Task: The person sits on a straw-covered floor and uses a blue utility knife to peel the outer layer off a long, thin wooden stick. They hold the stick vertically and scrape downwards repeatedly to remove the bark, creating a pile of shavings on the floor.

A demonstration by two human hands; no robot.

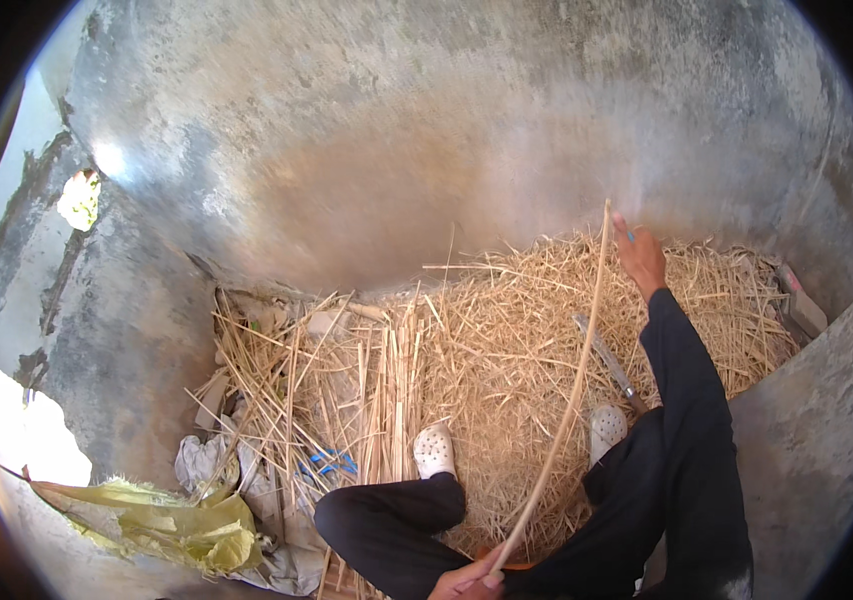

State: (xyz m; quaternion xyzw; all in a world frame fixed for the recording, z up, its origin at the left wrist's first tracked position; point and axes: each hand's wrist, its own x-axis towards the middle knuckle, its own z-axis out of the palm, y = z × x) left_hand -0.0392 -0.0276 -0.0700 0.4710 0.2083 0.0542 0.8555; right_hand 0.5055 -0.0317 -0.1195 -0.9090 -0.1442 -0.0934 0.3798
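A long, thin, pale strip (574, 405), bamboo-like, runs slantwise from my lap up toward the wall, slightly bowed. My left hand (468, 580) is closed around its lower end at the bottom edge of the view. Out ahead, my right hand (643, 262) is closed just right of the strip's upper end, apart from it. A small bluish bit shows between those fingers, too small to name. Between my legs and the strip lies a long blade (606, 357) with a brown handle, resting on the shavings (506, 370).
Split strips (396, 380) lie in a bundle left of my shoe (434, 452). A yellowish sack (166, 525), crumpled grey cloth (208, 465) and a blue item (331, 463) lie farther left. A concrete wall (426, 140) curves ahead; a block (799, 300) stands at right.
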